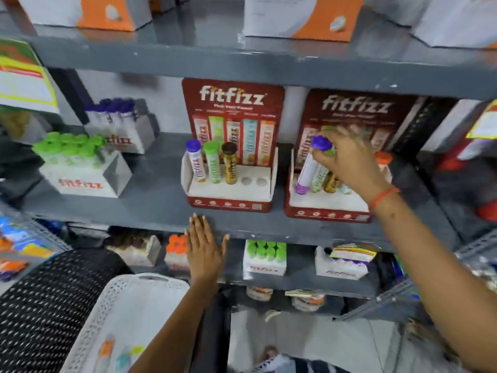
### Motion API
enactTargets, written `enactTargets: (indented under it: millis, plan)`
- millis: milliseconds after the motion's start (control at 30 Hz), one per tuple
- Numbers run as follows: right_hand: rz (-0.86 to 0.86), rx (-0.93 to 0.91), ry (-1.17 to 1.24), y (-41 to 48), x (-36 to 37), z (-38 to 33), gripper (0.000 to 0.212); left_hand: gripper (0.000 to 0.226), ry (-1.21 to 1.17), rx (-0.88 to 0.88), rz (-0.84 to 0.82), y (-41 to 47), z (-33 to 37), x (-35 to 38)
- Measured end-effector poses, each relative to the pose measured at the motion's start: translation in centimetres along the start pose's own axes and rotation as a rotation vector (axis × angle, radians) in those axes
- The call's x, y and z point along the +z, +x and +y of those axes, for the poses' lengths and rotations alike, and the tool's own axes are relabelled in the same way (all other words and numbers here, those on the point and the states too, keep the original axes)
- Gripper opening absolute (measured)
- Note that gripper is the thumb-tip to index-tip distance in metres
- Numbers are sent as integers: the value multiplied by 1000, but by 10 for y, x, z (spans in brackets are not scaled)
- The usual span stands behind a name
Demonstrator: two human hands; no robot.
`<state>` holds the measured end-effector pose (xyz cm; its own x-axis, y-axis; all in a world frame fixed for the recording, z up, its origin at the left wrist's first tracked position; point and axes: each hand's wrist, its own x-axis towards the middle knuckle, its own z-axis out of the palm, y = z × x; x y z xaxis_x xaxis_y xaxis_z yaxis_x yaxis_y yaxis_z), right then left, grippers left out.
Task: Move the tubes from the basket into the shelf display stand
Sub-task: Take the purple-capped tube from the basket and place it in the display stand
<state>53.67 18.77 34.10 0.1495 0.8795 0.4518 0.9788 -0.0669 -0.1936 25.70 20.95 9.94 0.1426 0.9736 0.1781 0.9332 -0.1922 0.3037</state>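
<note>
At the far left of the grey metal shelf (150, 208) sit 2 white cardboard boxes: the front box (86, 175) packed with green-capped tubes, the box behind it (121, 130) with purple-capped ones; the blur keeps me from counting either lot. Below them, the white perforated plastic basket (107, 319) shows 2 or so blurred tubes (118, 354) lying at its bottom. The left hand (205, 249) lies flat and fully open, fingers spread, palm against the shelf's front edge, holding nothing. Just above it stands the left display stand (231, 157), red card with a white holed tray: 3 upright cylindrical tubes fill its left holes, capped purple (197, 161), green (212, 162) and dark brown (230, 164), and 2 round holes (253, 181) stay bare to their right. Further right, the right display stand (330, 205), of the same make, carries a row of tubes partly hidden by the right hand (349, 160). That hand is closed in a fingertip pinch on the purple cap of a white purple-capped tube (308, 170), which leans left with its base in the leftmost hole. An orange thread bracelet (383, 197) circles the wrist.
</note>
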Motion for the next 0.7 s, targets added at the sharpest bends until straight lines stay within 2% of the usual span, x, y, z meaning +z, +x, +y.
enactTargets:
  millis: [167,333,533,600,700]
  plan:
    - [-63,-20,-120,0,32,11,38,85,11,76,13,2,-9,-5]
    - [-113,-5,-146,12,31,20,40,82,28,117,9,1,-17,-5]
    - [-298,-49,-199,14,34,18,49,77,25,83,22,-1,-12,0]
    - [-293,-48,-220,11,37,16,52,77,31,83,23,-1,-13,1]
    - [-248,-54,-226,9,36,16,44,76,23,79,34,-1,-12,1]
